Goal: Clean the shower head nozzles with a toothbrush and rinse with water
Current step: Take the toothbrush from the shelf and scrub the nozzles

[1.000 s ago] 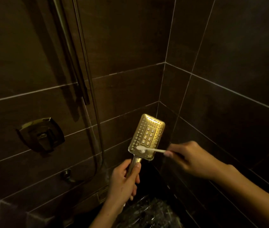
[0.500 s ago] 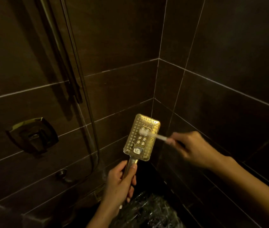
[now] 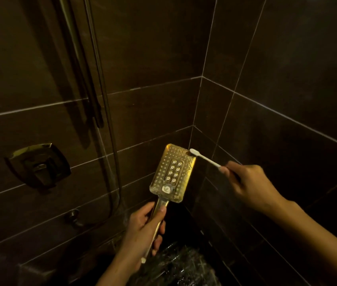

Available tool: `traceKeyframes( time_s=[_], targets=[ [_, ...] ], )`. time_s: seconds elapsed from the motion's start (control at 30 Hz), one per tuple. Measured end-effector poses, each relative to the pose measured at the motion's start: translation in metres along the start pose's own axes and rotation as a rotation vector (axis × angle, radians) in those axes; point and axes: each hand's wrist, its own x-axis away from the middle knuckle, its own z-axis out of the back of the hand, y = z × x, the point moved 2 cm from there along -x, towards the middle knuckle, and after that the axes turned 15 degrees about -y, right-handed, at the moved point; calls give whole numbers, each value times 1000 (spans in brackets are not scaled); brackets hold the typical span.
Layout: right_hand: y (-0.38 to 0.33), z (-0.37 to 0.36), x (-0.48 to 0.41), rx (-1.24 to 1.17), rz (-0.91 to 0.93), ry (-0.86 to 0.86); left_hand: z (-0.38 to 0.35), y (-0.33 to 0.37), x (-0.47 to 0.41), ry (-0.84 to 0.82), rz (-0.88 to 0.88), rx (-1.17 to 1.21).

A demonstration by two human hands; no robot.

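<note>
A gold rectangular shower head [image 3: 172, 173] stands upright in the middle of the head view, its nozzle face turned toward me. My left hand [image 3: 145, 230] is closed around its handle from below. My right hand [image 3: 250, 185] grips the white toothbrush [image 3: 203, 157] by its handle. The brush head rests at the shower head's top right corner. Several larger nozzles sit in a central panel, ringed by small holes.
Dark tiled walls meet in a corner behind the shower head. A metal mixer valve [image 3: 38, 166] sits on the left wall, with a slide rail [image 3: 90, 96] and hose [image 3: 113, 182] beside it. A small spout [image 3: 73, 215] is lower down. Crinkled clear plastic [image 3: 176, 267] lies below.
The toothbrush head moved up the nozzle face, from the bottom edge through the middle panel to the top right corner. My left hand kept its hold on the handle.
</note>
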Motion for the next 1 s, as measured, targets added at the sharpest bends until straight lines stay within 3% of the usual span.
traceKeyframes(
  time_s=[0.13, 0.3, 0.43, 0.57, 0.7, 0.73, 0.87, 1.0],
  targets=[
    [-17, -21, 9, 40, 194, -313, 0, 2, 0, -17, -24, 28],
    [-3, 1, 0, 65, 38, -7, 0, 1, -2, -6, 26, 63],
    [-18, -19, 9, 69, 183, -311, -1, 1, -2, -26, 44, 102],
    [-6, 2, 4, 72, 65, -37, -3, 1, -1, -36, 66, 137],
    [-19, -15, 10, 75, 198, -326, -6, 3, 2, -47, 70, 142],
    [-20, -16, 11, 84, 203, -328, -6, 3, 2, -49, 66, 137],
    [-5, 6, 5, 42, 28, -28, -7, 4, 2, -48, 74, 130],
    [-18, -14, 14, 59, 186, -295, -7, 6, 2, -50, 68, 117]
  ],
)
